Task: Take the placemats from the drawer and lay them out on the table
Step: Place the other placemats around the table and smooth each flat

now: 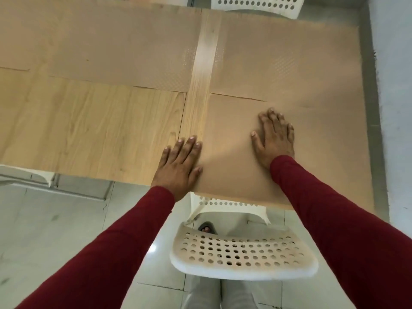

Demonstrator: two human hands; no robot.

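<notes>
A beige placemat (pixel 231 139) lies flat at the near right of the wooden table (pixel 89 130). My right hand (pixel 275 137) rests palm down on it with fingers spread. My left hand (pixel 180 163) presses flat on the mat's left edge, partly on bare wood. A second beige placemat (pixel 285 61) lies beyond it at the far right, touching or slightly overlapped by the near one. A third placemat (pixel 111 47) covers the far left of the table. No drawer is in view.
A white perforated chair (pixel 243 253) stands tucked under the table edge just below my hands. Another white chair (pixel 256 5) is across the table. Part of a white chair (pixel 24 175) shows at the left. A grey wall (pixel 394 85) runs along the right.
</notes>
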